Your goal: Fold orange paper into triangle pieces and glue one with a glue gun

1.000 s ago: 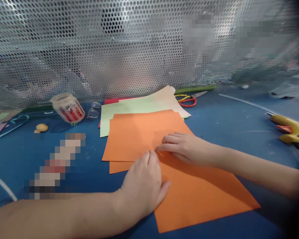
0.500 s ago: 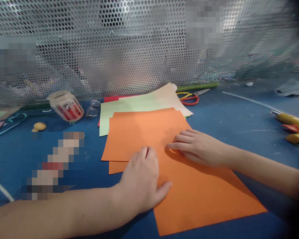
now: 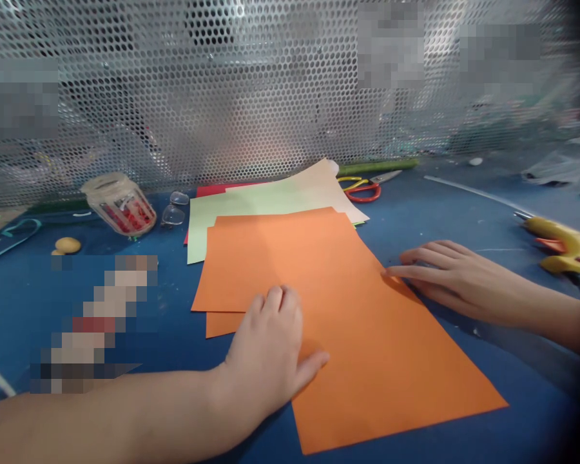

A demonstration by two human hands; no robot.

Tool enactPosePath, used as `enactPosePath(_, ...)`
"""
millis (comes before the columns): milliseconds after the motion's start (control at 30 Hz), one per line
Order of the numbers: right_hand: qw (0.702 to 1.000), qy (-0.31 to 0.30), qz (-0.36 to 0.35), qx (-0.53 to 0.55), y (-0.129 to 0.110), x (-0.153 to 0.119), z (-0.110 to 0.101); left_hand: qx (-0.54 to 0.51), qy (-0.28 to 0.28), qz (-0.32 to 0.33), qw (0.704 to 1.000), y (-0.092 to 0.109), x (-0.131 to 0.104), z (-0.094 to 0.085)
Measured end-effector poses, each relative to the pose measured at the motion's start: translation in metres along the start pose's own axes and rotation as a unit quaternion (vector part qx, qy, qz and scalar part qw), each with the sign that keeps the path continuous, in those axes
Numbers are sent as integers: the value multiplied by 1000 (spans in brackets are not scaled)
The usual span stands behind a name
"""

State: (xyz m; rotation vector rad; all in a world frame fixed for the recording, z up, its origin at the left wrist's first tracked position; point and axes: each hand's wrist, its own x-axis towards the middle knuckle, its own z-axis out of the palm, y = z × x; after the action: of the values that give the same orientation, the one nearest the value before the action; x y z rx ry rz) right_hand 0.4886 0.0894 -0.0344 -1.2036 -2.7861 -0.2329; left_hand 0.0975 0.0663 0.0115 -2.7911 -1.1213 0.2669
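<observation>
Sheets of orange paper [image 3: 367, 361] overlap on the blue table in front of me. My left hand [image 3: 270, 348] presses on the orange paper near its left side, thumb stretched out and fingers slightly bent. At the right edge of the orange paper is my right hand [image 3: 449, 277], its fingers extended and nothing held in it; the thumb tip is at the paper's edge. Behind the orange sheets lie pale green paper [image 3: 198, 225], cream paper [image 3: 326, 180] and a strip of red paper [image 3: 210, 191].
Scissors [image 3: 365, 191] with red and yellow handles lie behind the papers. A yellow glue gun [image 3: 563, 241] rests at the right. On the left stand a tilted clear jar [image 3: 120, 205] with red contents and a pair of glasses [image 3: 174, 214]. A perforated metal screen [image 3: 270, 96] rises behind.
My right hand has slid right, from on top of the orange paper to its right edge. My left hand stays on the paper. The whole view has shifted slightly.
</observation>
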Motion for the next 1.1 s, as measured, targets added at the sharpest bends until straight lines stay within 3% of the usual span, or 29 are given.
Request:
enactPosePath(133,1000,21,8,-11,12,-21,-6,28,60,2,998,5,-5,11)
enactPosePath(233,999,49,-8,-18,9,-16,-15,53,120,43,990,11,-11,20)
enactPosePath(367,997,61,-42,-4,-22,26,-17,77,197,143,967,14,-21,29)
enactPosePath(467,992,51,-113,19,-49,71,-8,87,229,169,955,14,-24,32)
enactPosePath(600,981,57,-185,26,-73,116,1,92,243,162,952,13,-23,33)
enactPosePath(800,970,55,-232,40,-94,149,3,91,244,158,953,16,-23,33)
enactPosePath(967,971,32,-220,86,-104,166,6,82,224,165,957,16,-23,31)
enactPosePath(1100,975,19,-166,144,-105,162,2,50,203,174,962,11,-21,26)
